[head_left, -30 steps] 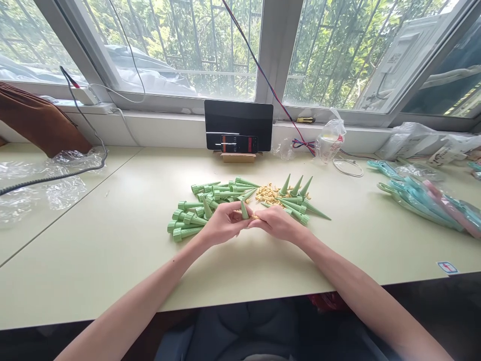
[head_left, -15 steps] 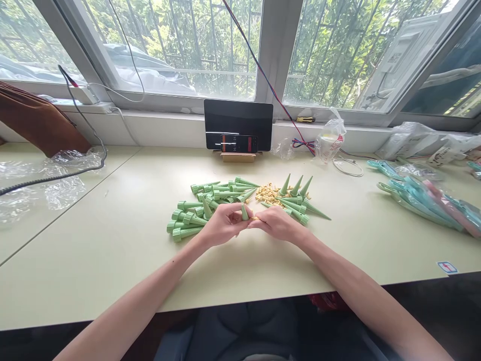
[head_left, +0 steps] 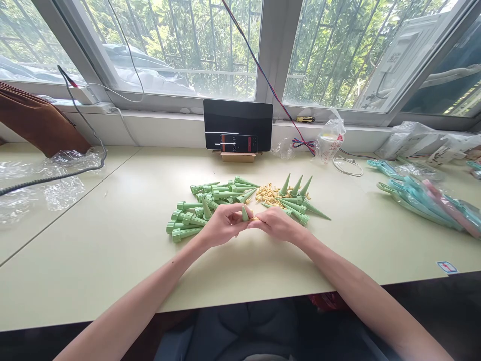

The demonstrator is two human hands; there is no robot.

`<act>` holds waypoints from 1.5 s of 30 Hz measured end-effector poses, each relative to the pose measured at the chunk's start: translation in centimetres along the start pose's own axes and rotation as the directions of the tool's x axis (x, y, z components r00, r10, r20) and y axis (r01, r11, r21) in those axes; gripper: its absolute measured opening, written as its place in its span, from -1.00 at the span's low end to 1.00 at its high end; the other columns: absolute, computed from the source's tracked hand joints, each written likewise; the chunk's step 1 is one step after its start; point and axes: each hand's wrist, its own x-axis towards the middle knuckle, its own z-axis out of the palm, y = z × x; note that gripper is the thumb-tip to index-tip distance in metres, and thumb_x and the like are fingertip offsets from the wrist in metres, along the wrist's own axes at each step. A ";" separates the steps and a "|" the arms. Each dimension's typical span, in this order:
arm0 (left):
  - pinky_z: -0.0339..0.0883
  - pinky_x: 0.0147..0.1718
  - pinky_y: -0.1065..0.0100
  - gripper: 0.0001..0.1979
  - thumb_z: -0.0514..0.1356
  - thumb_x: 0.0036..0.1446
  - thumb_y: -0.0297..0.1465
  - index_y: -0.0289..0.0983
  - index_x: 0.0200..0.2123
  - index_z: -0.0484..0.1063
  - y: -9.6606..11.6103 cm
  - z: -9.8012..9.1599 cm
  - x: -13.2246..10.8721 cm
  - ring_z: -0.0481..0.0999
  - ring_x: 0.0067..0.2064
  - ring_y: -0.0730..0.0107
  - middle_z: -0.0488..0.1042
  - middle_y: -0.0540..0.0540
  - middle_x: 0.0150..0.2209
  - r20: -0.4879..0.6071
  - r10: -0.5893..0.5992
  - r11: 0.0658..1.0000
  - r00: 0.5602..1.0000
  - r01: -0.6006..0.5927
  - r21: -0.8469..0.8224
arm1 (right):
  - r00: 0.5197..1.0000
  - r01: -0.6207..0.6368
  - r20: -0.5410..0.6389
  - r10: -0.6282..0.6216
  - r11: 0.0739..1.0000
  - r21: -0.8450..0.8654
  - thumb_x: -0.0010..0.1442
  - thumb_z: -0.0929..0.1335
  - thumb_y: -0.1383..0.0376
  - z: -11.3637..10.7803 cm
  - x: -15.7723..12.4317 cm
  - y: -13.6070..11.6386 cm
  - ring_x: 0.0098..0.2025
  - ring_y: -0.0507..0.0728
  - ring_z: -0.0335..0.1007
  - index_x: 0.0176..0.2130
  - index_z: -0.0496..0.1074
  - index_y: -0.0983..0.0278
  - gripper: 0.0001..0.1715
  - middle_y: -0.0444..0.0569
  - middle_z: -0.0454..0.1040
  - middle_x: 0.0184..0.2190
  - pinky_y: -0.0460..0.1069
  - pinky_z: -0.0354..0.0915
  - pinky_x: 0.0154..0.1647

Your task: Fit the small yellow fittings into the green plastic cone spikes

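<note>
My left hand (head_left: 222, 224) is closed around a green plastic spike (head_left: 244, 214), its pointed end showing above the fingers. My right hand (head_left: 276, 222) meets it fingertip to fingertip, pinching a small yellow piece (head_left: 254, 218) against the spike; the fingers hide most of that piece. Behind and left of my left hand lies a heap of green cone-shaped spikes (head_left: 187, 219) with ribbed caps. Beyond my right hand is a pile of small yellow pieces (head_left: 267, 193). Several green spikes (head_left: 296, 203) lie beside that pile, and three stand upright there.
A black tablet (head_left: 238, 118) leans at the back, with a phone (head_left: 239, 144) before it on a cardboard stand (head_left: 238, 157). A bagged cup (head_left: 330, 140) stands to its right. Teal and pink packaged items (head_left: 424, 198) lie far right; clear plastic wrap (head_left: 63, 190) and a dark cable are left.
Both hands hold almost the same pose over the table, with the spike and the yellow piece between them. No other thing has visibly moved.
</note>
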 end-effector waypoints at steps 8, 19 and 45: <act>0.14 -0.68 0.57 -0.88 0.26 0.14 -0.38 -0.32 -0.36 0.44 0.0 0.0 -0.1 0.23 -0.68 0.63 0.27 0.11 -0.69 0.005 0.013 1.000 1.000 -0.013 0.021 | 1.000 -0.016 0.004 0.016 1.000 0.014 0.36 0.01 -0.18 0.0 0.1 -0.1 -0.58 -0.03 -0.25 -0.58 -0.09 0.26 -0.29 -0.22 -0.11 -0.66 -0.05 -0.18 -0.52; 0.16 -0.70 0.55 -0.80 0.29 0.13 -0.29 -0.33 -0.39 0.45 0.5 0.1 0.0 0.22 -0.69 0.64 0.27 0.11 -0.68 -0.007 0.012 1.000 1.000 -0.012 0.014 | 0.999 -0.033 0.007 0.033 0.999 0.015 0.39 0.08 -0.11 0.5 0.1 0.3 -0.57 -0.03 -0.19 -0.61 -0.01 0.27 -0.30 -0.21 -0.07 -0.65 -0.06 -0.15 -0.52; 0.13 -0.53 0.48 -0.85 0.17 0.12 -0.47 -0.28 -0.50 0.31 -2.0 1.9 -0.2 0.20 -0.55 0.53 0.25 0.09 -0.59 -0.131 0.151 0.865 0.980 -0.067 0.497 | 0.926 0.063 -0.374 0.046 0.959 0.275 0.34 0.30 0.20 1.0 0.2 -1.5 -0.51 0.00 0.21 -0.22 0.40 0.25 -0.83 -0.10 0.43 -0.43 -0.08 0.22 -0.44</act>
